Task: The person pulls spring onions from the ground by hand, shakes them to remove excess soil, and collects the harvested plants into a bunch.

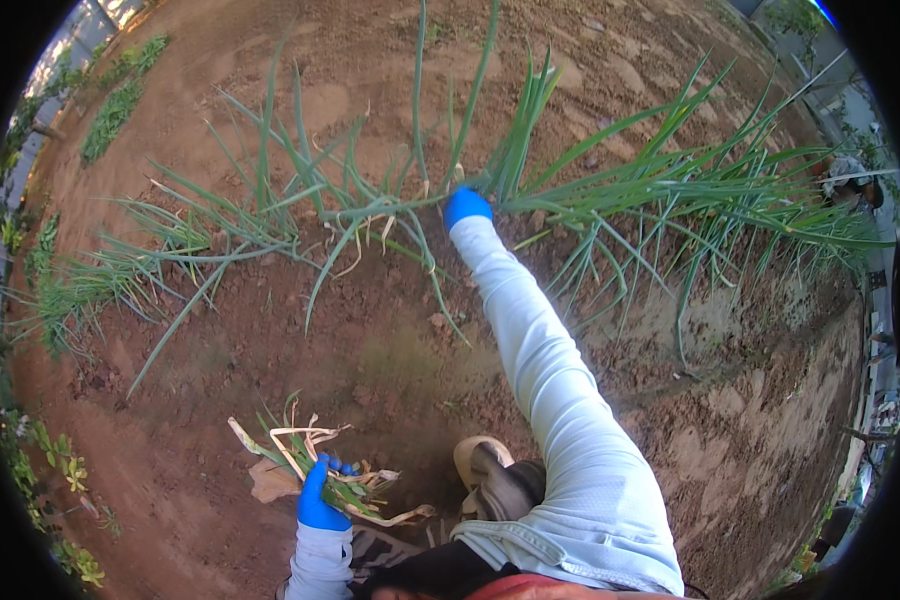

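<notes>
My left hand (321, 499), in a blue glove, is low in front of me and closed around a bunch of dry and green leaves (300, 450). Withered tan strips stick out on both sides of that fist. My right hand (466, 207), gloved in the same blue, reaches into a row of green onion plants (521, 150). It is at the base of the stalks, close to the soil. Its fingers are blurred and partly hidden, so whether they grip a stalk cannot be told. Long tubular leaves spread to both sides of it.
Reddish-brown soil (390, 352) lies between me and the row. My shoe (482, 454) shows beside my right sleeve. Low green plants (112, 120) grow at the far left, and leafy plants (67, 465) edge the lower left. Blurred objects line the right rim.
</notes>
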Tool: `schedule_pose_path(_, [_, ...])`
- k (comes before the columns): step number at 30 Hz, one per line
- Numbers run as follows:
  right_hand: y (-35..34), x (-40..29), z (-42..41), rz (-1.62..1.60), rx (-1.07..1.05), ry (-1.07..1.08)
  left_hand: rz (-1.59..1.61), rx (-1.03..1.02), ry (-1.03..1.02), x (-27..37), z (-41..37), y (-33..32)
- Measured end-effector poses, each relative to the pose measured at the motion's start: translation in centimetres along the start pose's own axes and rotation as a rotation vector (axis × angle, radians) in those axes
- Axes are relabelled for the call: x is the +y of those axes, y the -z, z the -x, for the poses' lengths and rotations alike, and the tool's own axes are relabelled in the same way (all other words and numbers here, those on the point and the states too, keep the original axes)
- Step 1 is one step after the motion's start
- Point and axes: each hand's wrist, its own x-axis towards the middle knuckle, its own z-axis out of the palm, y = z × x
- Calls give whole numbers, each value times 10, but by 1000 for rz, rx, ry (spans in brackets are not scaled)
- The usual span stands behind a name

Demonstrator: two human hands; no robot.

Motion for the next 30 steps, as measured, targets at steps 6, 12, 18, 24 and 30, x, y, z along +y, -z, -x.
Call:
schedule_pose_path(6, [-1,25,-17,-59,59,12,17,-25,80,-1,-2,-12])
schedule_pose_path(12, [91,-17,42,-882,350,153,51,-63,81,0,-3,-13])
schedule_pose_path(18, [164,-16,150,-1433,377,276,83,-136,121,-2,-16,-13])
schedule_pose_path(24, [158,-79,257,-719,-52,1101,-29,-312,145,-10,-29,-22])
schedule_pose_path(30, [102,-96,322,-1098,-1213,476,147,-736,258,-2,-38,-23])
